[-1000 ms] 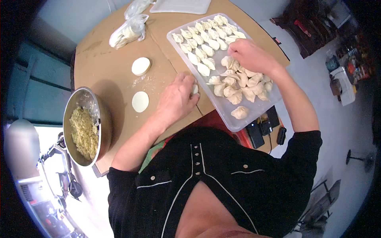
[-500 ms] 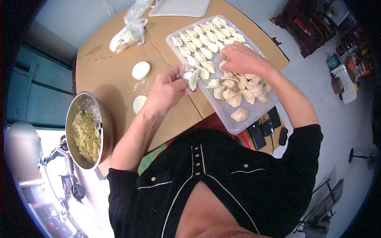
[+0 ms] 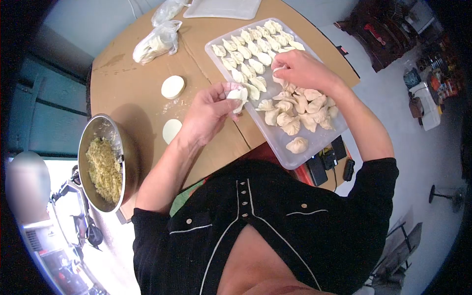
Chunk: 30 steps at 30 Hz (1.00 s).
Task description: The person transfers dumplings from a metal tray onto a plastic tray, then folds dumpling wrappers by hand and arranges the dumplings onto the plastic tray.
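Our left hand (image 3: 212,109) pinches a white dumpling (image 3: 239,100) between thumb and fingers, just by the left edge of the plastic tray (image 3: 279,139). The tray bears pale dumplings in rows (image 3: 256,66) and a browner heap (image 3: 291,125) nearer us. Our right hand (image 3: 301,69) bends over it, fingers curled; they hide too much for us to tell what they grip. The metal bowl (image 3: 132,164) contains yellowish filling (image 3: 104,169).
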Motion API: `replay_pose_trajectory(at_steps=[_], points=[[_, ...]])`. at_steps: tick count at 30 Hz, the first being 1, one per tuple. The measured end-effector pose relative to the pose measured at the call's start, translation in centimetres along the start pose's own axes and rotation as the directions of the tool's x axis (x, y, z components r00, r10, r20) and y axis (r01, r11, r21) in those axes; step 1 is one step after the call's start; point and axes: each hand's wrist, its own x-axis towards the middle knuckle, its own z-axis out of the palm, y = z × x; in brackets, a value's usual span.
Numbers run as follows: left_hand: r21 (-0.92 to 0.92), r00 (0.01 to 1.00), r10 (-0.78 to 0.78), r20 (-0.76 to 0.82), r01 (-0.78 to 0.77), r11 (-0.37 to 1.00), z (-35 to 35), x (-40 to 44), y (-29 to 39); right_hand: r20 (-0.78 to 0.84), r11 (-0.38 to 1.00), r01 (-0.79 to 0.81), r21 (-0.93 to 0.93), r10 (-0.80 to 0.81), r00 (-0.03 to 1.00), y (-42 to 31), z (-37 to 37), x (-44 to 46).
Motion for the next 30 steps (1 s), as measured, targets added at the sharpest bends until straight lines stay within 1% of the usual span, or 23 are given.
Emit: replay_pose_trajectory(at_steps=[2,5,9,11,14,18,20,21,23,24,26,27,29,30], points=[[-0.013,1.0,-0.003,-0.011,0.003,1.0,0.1,0.0,-0.1,0.007,0.999,0.02,-0.037,-0.02,1.0,-0.1,-0.2,0.2],[-0.031,1.0,0.002,-0.018,-0.003,1.0,0.0,0.0,-0.2,0.04,0.997,0.006,-0.077,-0.003,0.999,0.4,0.3,0.5],[-0.047,1.0,0.012,-0.011,-0.012,0.999,0.0,-0.1,-0.1,0.032,0.997,-0.013,-0.072,0.015,0.999,0.8,0.7,0.5],[-0.045,1.0,0.008,-0.015,-0.009,0.999,0.0,-0.1,0.0,-0.019,0.997,-0.069,-0.031,0.069,0.997,0.8,0.7,0.4],[-0.047,1.0,0.001,-0.017,-0.002,0.999,0.0,-0.2,0.0,-0.048,0.999,-0.048,-0.008,0.048,0.998,0.8,0.6,0.0],[-0.036,1.0,0.003,-0.023,-0.004,0.999,-0.1,-0.2,0.0,-0.046,0.999,-0.035,-0.017,0.034,0.998,1.5,0.8,-0.3],[-0.038,1.0,0.004,-0.024,-0.005,0.999,-0.2,-0.2,-0.1,-0.094,0.988,0.04,-0.148,-0.054,0.994,1.6,1.1,-0.4],[-0.037,1.0,0.004,-0.022,-0.005,0.999,-0.3,-0.3,-0.1,-0.094,0.988,0.041,-0.148,-0.055,0.994,1.5,1.2,-0.3],[-0.034,1.0,0.009,-0.017,-0.01,0.999,-0.2,-0.3,-0.1,-0.12,0.968,0.025,-0.249,-0.056,0.991,1.2,1.4,-0.2],[-0.031,1.0,0.013,-0.013,-0.014,0.999,-0.2,-0.3,-0.1,-0.121,0.968,0.024,-0.249,-0.056,0.991,1.2,1.6,-0.1],[-0.019,1.0,0.012,-0.015,-0.012,1.0,-0.1,-0.4,0.0,-0.192,0.962,0.068,-0.265,-0.122,0.974,1.5,2.2,0.2],[-0.007,1.0,0.01,-0.018,-0.01,1.0,-0.1,-0.4,0.1,-0.193,0.962,0.068,-0.266,-0.123,0.973,0.9,2.2,0.2],[-0.017,1.0,0.012,-0.02,-0.012,1.0,-0.2,-0.4,0.0,-0.132,0.97,-0.036,-0.242,0.004,0.991,-0.7,2.4,0.0],[-0.026,1.0,0.012,-0.023,-0.012,1.0,-0.2,-0.4,0.0,-0.132,0.97,-0.036,-0.242,0.004,0.991,-1.0,2.7,0.0]])
